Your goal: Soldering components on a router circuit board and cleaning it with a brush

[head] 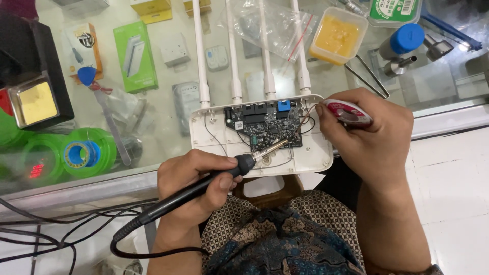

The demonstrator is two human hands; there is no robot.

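Fingers (204,168) of your left hand (196,186) are gripping a soldering iron (224,175); your right hand (367,137) is pinching a red-and-white spool (349,112), green box (135,56) lying upper left.

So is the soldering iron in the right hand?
No, the left hand grips the soldering iron, its tip over the circuit board, while the right hand holds a small round spool.

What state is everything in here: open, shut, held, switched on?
Router: case open, board exposed.
Circuit board: bare, iron tip on it.
Soldering iron: held in left hand.
Wick spool: held in right hand, braid drawn out to the board.
Antennas: laid flat, pointing away.
Yellow tub: open.
Green solder reel: lying flat.
Red display: lit.
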